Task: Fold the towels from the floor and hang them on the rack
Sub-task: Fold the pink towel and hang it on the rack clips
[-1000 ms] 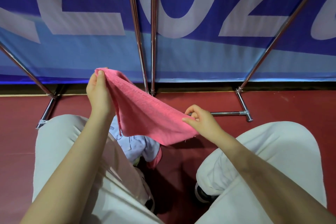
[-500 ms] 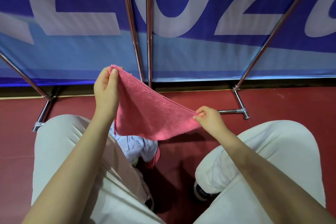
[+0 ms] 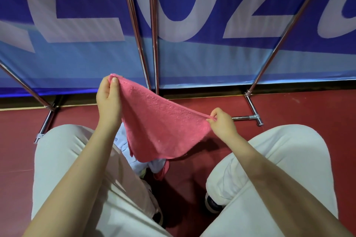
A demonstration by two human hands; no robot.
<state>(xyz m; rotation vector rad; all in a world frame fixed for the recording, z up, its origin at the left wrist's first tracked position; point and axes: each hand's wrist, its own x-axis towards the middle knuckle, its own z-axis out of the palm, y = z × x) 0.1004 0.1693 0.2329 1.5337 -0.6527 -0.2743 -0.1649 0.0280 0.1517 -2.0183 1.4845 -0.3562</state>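
Note:
A pink towel [image 3: 159,127] hangs stretched in the air between my two hands, over my knees. My left hand [image 3: 108,100] pinches its upper left corner. Lower and to the right, my right hand [image 3: 221,123] pinches the opposite corner. The towel's loose edge sags down in the middle. Beneath it on the red floor lies a light blue towel [image 3: 123,144], with a bit of another pink cloth [image 3: 162,172] beside it, both mostly hidden. The chrome rack [image 3: 154,34] rises just behind the towel, its poles running up out of view.
The rack's chrome feet rest on the red floor, one foot [image 3: 252,113] at right and another foot [image 3: 45,123] at left. A blue banner [image 3: 212,59] with large white letters stands close behind. My bent knees in white trousers [image 3: 289,159] fill the foreground.
Both hands pulled the pink towel tighter and spread it wider. My left hand rose slightly and my right hand moved right, so the towel's top edge is now a taut line.

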